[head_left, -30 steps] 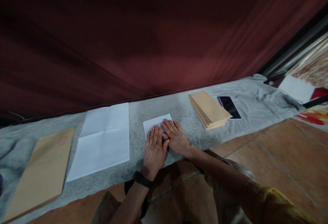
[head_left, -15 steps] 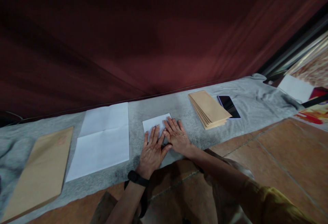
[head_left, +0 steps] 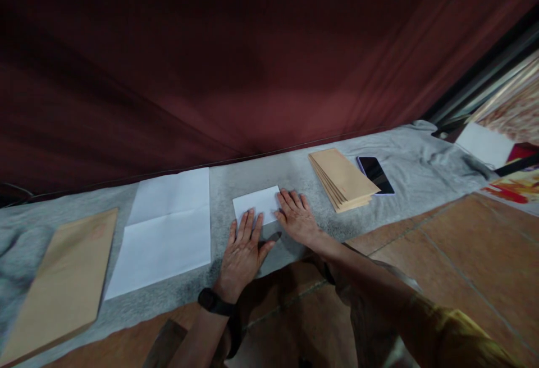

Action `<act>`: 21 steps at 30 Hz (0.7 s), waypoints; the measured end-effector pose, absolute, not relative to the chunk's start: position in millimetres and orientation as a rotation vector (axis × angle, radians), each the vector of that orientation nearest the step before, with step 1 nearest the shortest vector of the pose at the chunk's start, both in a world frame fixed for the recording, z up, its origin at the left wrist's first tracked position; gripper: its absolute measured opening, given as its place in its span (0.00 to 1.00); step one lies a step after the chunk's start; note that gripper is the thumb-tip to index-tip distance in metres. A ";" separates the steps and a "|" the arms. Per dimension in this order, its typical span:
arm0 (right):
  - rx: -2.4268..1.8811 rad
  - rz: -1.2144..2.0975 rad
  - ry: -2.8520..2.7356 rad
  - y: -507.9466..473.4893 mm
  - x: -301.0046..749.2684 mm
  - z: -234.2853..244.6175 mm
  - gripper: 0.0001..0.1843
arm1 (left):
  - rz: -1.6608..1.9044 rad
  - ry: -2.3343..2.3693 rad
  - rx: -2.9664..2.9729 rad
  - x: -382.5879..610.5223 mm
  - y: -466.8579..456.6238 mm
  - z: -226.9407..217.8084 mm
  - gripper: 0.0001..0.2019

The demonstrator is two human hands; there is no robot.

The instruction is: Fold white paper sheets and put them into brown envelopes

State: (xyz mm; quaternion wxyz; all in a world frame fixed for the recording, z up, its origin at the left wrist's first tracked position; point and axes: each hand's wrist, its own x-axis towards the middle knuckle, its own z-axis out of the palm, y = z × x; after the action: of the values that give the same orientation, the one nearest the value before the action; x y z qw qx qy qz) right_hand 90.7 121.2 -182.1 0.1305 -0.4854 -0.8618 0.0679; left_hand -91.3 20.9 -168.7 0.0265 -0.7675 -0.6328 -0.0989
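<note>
A small folded white paper lies flat on the grey cloth, straight ahead of me. My left hand, with a black band on its wrist, rests with spread fingers on the paper's near left edge. At its right end lies my right hand, palm down, fingers stretched out over the edge. Neither hand grips anything. Left of my hands is a large white sheet with a crease across its middle.
A large brown envelope lies at the far left. To the right, a fanned stack of smaller brown envelopes partly overlaps a phone. Behind the cloth hangs a dark red curtain; brown floor tiles are in front.
My hands have moved apart along the folded paper, the left one leftward and nearer me, the right one rightward. More of the paper's surface shows between them.
</note>
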 end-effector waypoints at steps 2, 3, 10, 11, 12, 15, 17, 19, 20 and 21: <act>-1.420 0.198 -2.493 122.1 91.5 -181.8 0.32 | -0.307 -1.961 -2.369 -92.8 19.7 -168.4 0.35; -1.426 0.199 -2.488 122.8 92.1 -181.9 0.32 | -0.307 -1.965 -2.368 -93.4 19.2 -168.2 0.35; -1.500 0.214 -2.458 132.7 98.1 -181.1 0.30 | -0.327 -1.990 -2.356 -94.9 18.7 -170.0 0.36; -1.509 0.218 -2.448 133.9 97.8 -179.3 0.30 | -0.333 -1.990 -2.354 -94.8 18.7 -170.6 0.36; -1.509 0.218 -2.437 134.8 96.9 -177.0 0.30 | -0.339 -1.990 -2.352 -94.8 18.7 -171.4 0.37; -1.422 0.199 -2.432 134.2 90.4 -168.3 0.31 | -0.354 -1.983 -2.350 -94.5 18.4 -173.4 0.36; -1.310 0.203 -2.461 129.9 83.5 -163.4 0.30 | -0.357 -1.975 -2.349 -94.3 18.4 -174.2 0.37; -1.204 0.237 -2.503 122.9 75.6 -161.1 0.30 | -0.349 -1.974 -2.350 -94.0 18.6 -174.2 0.37; -1.156 0.259 -2.527 119.0 71.5 -160.9 0.30 | -0.344 -1.977 -2.352 -94.0 18.8 -174.0 0.36; -1.112 0.277 -2.551 115.5 67.8 -161.4 0.29 | -0.339 -1.980 -2.357 -94.0 19.1 -173.6 0.35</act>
State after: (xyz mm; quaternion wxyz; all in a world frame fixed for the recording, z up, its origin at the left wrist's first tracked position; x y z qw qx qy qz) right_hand 67.8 115.5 -161.4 0.1716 -0.3917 -0.8987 0.0976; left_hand -94.0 19.1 -173.6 0.0226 -0.7609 -0.6392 -0.1095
